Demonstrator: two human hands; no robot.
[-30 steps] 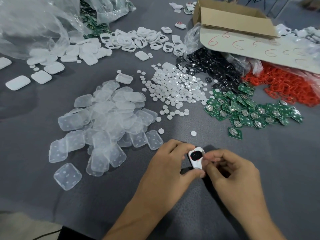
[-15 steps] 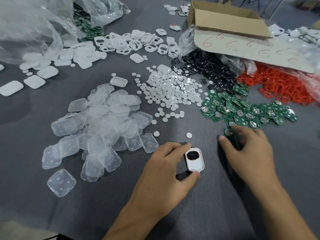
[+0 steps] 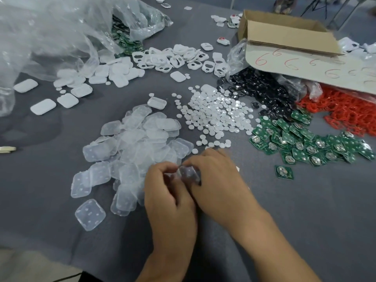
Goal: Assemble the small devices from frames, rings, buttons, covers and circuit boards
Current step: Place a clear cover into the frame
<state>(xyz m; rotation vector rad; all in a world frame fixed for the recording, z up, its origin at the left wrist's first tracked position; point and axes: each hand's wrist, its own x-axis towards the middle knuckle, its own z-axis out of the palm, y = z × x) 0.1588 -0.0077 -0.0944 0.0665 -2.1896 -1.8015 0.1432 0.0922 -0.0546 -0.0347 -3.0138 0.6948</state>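
Both hands meet at the near edge of the pile of clear covers (image 3: 130,143). My left hand (image 3: 168,192) and my right hand (image 3: 215,180) together pinch a translucent cover (image 3: 188,173) between their fingertips; whatever lies under it is hidden. White round buttons (image 3: 215,115) lie in a heap beyond the hands. Green circuit boards (image 3: 305,139) are spread to the right, one lone board (image 3: 283,171) nearest. Black discs (image 3: 260,88), red rings (image 3: 345,110) and white frames (image 3: 179,60) lie farther back.
A tipped cardboard box (image 3: 284,33) with a paper marked with red sixes stands at the back right. Crumpled clear plastic bags (image 3: 50,37) fill the back left. Solid white covers (image 3: 67,98) are scattered on the grey tabletop (image 3: 305,220) at the left.
My right hand left the circuit boards and came back left to join the left hand. Both hands shifted left to the clear covers and now hold one; the white frame is out of sight.
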